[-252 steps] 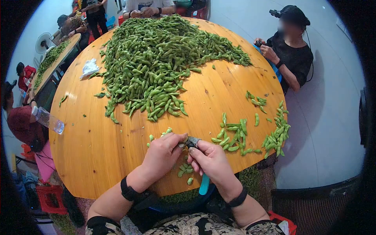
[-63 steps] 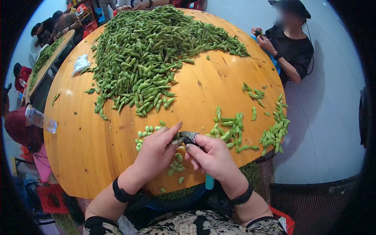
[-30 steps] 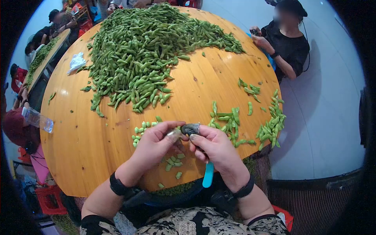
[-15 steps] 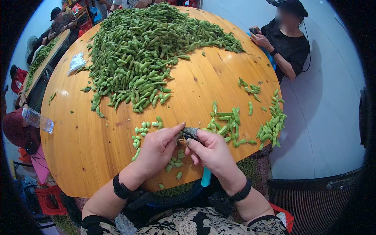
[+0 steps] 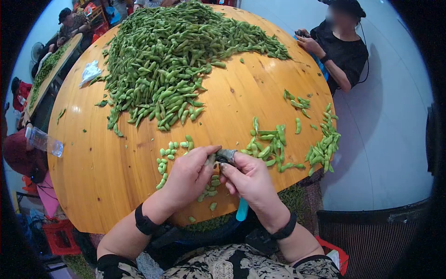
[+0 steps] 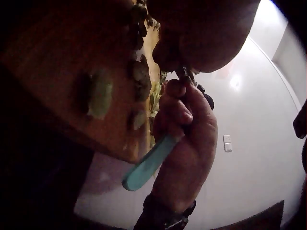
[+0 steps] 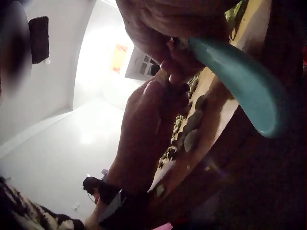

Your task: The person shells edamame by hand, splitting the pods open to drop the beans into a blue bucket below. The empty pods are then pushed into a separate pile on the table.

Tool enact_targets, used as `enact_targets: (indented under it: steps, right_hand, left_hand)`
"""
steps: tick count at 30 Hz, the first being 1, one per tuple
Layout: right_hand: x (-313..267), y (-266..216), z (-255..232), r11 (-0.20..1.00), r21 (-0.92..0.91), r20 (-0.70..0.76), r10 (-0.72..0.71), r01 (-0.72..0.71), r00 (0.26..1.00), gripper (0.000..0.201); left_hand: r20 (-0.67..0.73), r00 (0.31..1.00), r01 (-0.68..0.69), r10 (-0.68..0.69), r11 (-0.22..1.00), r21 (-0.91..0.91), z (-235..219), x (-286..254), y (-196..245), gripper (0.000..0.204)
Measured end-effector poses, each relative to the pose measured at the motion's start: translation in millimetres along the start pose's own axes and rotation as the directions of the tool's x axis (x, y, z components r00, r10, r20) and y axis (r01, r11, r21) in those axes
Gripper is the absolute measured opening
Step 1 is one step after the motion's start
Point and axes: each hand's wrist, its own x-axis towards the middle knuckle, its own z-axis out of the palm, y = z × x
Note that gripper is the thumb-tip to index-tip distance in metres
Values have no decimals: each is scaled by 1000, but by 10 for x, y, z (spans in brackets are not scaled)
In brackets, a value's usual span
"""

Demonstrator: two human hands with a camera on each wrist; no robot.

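The left hand (image 5: 186,176) pinched a pale piece (image 5: 212,159), likely light, soft and best held by its ends; the right hand (image 5: 253,182) gripped a turquoise handle (image 5: 242,210).

Head view bright, edges bowed; wrist views dim, grainy

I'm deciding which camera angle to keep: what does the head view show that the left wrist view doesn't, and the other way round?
Only the head view shows the clear bottle and the crumpled white tissue. Only the left wrist view shows the wall switch. Both show the right hand gripping the teal handle, and part of the wooden table.
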Motion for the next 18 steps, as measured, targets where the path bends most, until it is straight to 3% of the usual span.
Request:
enact_targets:
  steps: [1, 3, 4, 5, 6, 7, 9, 10, 12, 16, 18]
  right_hand:
    - [5, 4, 9, 1000, -10, -8, -3, 3, 1000, 12]
    - [13, 5, 10, 1000, 24, -18, 17, -17, 1000, 12]
    - [18, 3, 3, 998, 59, -30, 38, -36, 999, 13]
    - [29, -7, -32, 998, 59, -29, 38, -36, 999, 13]
    - [46, -25, -85, 995, 81, 10, 65, -65, 998, 13]
    - [55, -35, -112, 990, 102, 49, 90, -94, 995, 14]
    - [46, -15, -52, 999, 36, 3, 32, -32, 999, 15]
    - [44, -7, -24, 999, -28, -39, -25, 23, 999, 15]
    - [17, -53, 16, 999, -38, -43, -31, 29, 999, 15]
    - [17, -59, 57, 1000, -16, -82, -19, 17, 996, 15]
    - [13, -44, 52, 999, -22, -82, -38, 36, 996, 16]
  left_hand:
    - [-1, 1000, 2, -2, 1000, 0, -22, -4, 16, 31]
    - [78, 974, 224, -213, 959, -172, -73, -3, 56, 27]
    - [77, 974, 224, -214, 959, -172, -75, 10, 43, 27]
    - [152, 923, 382, -354, 790, -480, -71, 30, 23, 27]
    - [269, 852, 489, -449, 502, -713, -70, 46, 14, 26]
    - [268, 853, 488, -448, 503, -713, -78, 58, 26, 26]
    - [327, 838, 493, -437, 348, -798, -94, 81, 66, 26]
    - [325, 839, 490, -435, 348, -799, -76, 80, 66, 26]
    - [200, 908, 405, -369, 646, -647, -35, 53, 51, 23]
    - [197, 895, 422, -401, 616, -665, -27, 28, 34, 21]
    - [137, 920, 359, -368, 645, -674, -20, 18, 28, 19]
